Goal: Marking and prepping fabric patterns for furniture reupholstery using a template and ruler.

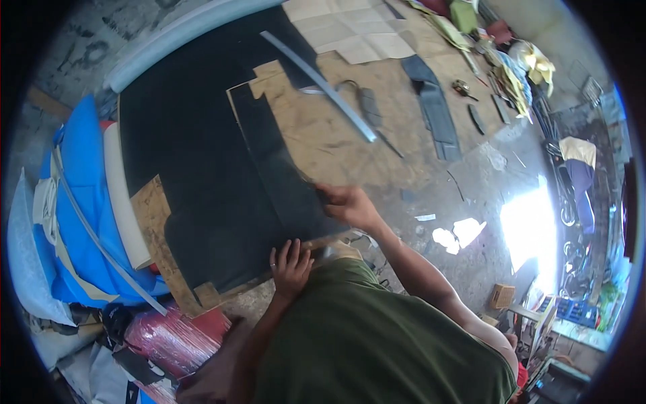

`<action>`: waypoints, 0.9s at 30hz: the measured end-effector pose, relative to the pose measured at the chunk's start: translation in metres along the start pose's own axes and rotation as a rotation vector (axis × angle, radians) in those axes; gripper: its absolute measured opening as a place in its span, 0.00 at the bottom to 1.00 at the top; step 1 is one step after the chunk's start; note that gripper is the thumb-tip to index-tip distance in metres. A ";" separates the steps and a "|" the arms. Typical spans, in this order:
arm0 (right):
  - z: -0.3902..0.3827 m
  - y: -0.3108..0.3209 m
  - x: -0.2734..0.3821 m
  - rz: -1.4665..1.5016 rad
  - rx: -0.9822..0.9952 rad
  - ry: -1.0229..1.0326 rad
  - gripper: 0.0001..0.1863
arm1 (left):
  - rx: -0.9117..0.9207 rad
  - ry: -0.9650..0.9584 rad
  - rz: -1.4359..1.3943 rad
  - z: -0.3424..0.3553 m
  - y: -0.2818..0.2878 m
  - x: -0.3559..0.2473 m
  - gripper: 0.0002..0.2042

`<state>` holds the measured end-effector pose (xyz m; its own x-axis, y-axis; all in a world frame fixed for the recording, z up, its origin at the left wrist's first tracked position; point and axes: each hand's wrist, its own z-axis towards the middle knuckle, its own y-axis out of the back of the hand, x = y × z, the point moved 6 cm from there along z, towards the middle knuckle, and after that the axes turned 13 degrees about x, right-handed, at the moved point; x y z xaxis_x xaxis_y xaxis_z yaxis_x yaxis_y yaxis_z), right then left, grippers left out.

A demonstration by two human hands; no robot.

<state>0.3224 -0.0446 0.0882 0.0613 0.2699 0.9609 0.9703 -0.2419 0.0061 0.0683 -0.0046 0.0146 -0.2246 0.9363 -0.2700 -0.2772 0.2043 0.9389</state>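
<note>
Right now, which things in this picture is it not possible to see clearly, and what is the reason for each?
All in the head view:
What the right hand may hold: covered by its own curled fingers.
The palm of the left hand, at the near edge of the black material: hidden behind its back.
The pale roll's far end: cut off by the top edge.
Details inside the bright patch: washed out by glare.

From your head, the left of two side-by-side fisheye cameras is looking steeply down over your green shirt (377,330). It is facing your left hand (291,267), right hand (351,204) and the work surface (330,148) from near above, reaching a pale roll (192,37) at far left and sunlit floor (530,229) at right.
</note>
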 end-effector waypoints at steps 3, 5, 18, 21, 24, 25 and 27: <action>-0.078 0.026 0.006 0.006 -0.106 -0.057 0.30 | -0.010 -0.035 -0.077 0.029 0.024 -0.043 0.11; -0.115 0.048 0.014 -0.065 -0.253 -0.126 0.29 | 0.471 -0.149 -0.778 0.056 0.006 -0.071 0.13; -0.120 0.215 -0.009 -0.055 -0.179 -0.125 0.29 | 0.008 0.807 -1.054 0.355 -0.055 0.087 0.10; -0.077 0.255 -0.003 -0.053 -0.025 -0.049 0.29 | -0.034 1.007 -0.774 0.431 -0.086 0.166 0.17; -0.025 0.296 0.025 -0.057 0.071 -0.100 0.29 | 0.080 1.113 -0.329 0.464 -0.112 0.203 0.19; -0.008 0.309 0.029 -0.057 0.128 -0.114 0.28 | 0.138 1.147 -0.068 0.473 -0.114 0.202 0.20; 0.029 0.332 0.023 0.017 0.146 -0.038 0.29 | 0.245 0.997 -0.106 0.487 -0.120 0.193 0.20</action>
<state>0.6530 -0.0918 0.1042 0.0841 0.3027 0.9494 0.9926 -0.1093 -0.0530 0.5129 0.2912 -0.0461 -0.9134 0.2708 -0.3039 -0.1681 0.4290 0.8875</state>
